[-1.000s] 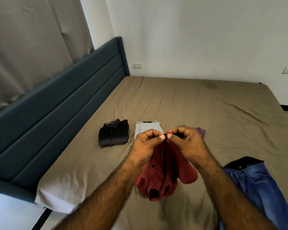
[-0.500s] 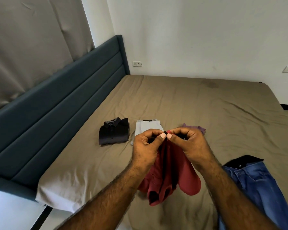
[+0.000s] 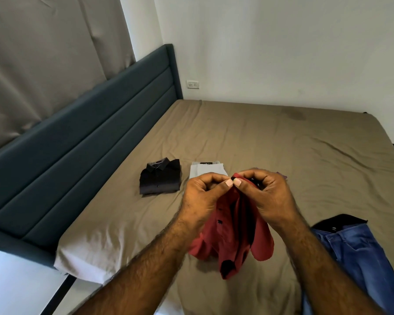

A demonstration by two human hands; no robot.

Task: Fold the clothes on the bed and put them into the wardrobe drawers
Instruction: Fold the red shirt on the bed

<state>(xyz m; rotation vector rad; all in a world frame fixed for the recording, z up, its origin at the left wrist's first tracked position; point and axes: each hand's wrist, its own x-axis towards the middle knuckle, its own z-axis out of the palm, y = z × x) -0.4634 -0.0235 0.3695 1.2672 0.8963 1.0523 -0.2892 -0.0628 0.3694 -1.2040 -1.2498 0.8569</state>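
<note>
Both hands, left hand [image 3: 200, 196] and right hand [image 3: 267, 196], pinch the collar of the dark-red buttoned cotton shirt [image 3: 234, 237], which hangs lengthwise straight below them over the olive-brown bed [image 3: 282, 144].

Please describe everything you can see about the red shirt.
The red shirt looks like soft woven cloth, with dark buttons down its front and a dark inner lining. It is unfolded and hangs bunched above the bed. The left hand and the right hand pinch its top edge close together.
</note>
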